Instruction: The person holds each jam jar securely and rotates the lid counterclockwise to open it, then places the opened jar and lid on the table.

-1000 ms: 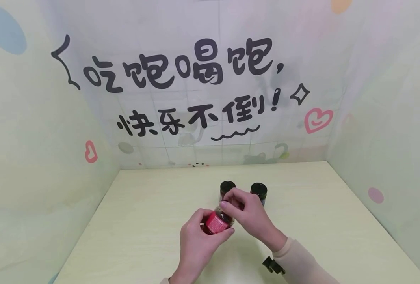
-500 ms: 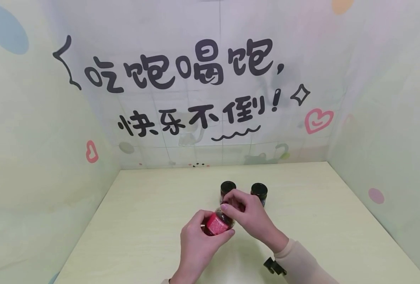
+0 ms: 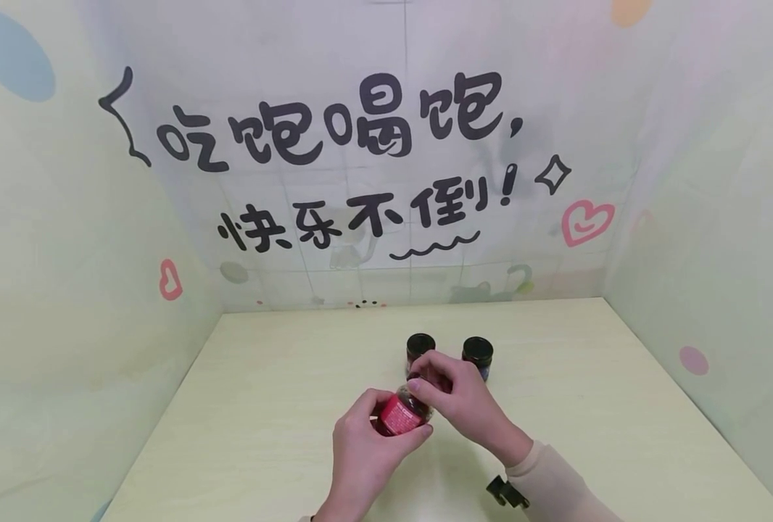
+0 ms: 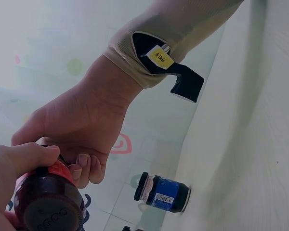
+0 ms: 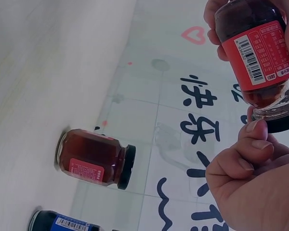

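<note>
My left hand [image 3: 363,449] grips a small glass jar [image 3: 401,416] with a red label and dark red contents, held tilted above the table. In the right wrist view a barcode shows on its label [image 5: 257,55], and crinkled clear film [image 5: 286,98] surrounds the neck beside the black lid [image 5: 279,123]. My right hand [image 3: 461,399] has its fingers curled at that lid, with thumb and fingertip pinching at the film by the rim. Seen from the left wrist, the jar's round base [image 4: 50,214] faces the camera, and the right hand hides the lid.
Behind the hands, two more black-lidded jars stand on the pale table [image 3: 275,406]: a red-labelled jar [image 5: 91,159] and a blue-labelled jar [image 4: 166,192]. A black clip-like device [image 3: 507,492] sits at the right sleeve. Printed cloth walls border the table's back and sides.
Both hands keep nearly the same place around the jar. The right fingertips shift slightly at the lid, and the jar tilts a little.
</note>
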`<state>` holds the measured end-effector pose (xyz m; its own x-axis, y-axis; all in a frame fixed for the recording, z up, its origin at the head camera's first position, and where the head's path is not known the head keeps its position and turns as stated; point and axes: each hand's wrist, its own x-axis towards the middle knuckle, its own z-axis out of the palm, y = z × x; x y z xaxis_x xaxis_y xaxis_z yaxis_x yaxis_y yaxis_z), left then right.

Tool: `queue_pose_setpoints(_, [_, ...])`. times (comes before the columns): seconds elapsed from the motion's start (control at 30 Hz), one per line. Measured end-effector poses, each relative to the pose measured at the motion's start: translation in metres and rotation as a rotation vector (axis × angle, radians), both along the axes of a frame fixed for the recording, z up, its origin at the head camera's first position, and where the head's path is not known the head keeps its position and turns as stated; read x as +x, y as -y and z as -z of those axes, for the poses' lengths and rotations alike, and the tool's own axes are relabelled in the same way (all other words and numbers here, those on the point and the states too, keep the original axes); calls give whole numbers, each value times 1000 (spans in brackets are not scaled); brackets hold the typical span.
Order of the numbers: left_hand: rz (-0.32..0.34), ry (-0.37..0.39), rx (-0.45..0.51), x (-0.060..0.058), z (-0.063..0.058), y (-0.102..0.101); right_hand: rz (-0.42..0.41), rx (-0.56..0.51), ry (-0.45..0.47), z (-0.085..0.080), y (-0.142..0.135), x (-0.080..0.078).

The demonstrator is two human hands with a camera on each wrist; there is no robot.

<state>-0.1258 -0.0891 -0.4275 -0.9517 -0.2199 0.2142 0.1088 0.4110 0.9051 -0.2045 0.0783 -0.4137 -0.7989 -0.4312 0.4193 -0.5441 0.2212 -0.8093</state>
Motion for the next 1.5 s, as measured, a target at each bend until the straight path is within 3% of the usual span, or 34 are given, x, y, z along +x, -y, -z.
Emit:
queue_pose_setpoints(0.53, [12, 6, 8, 0, 5, 0, -8, -1, 0, 4, -4, 0])
queue_pose_setpoints(0.9, [30, -1, 15, 0, 6, 2, 4, 63, -66, 8, -5, 0])
queue_pose_setpoints(1.07, [34, -4, 23, 0, 8, 2, 58, 107, -102, 7, -6, 0])
queue_pose_setpoints(1.3, [13, 5, -8, 2, 10, 0, 142, 177, 20, 2, -6, 3])
queue_pose_setpoints(1.5, [-33, -59, -132, 2, 14, -2, 193, 214, 98, 2, -5, 5])
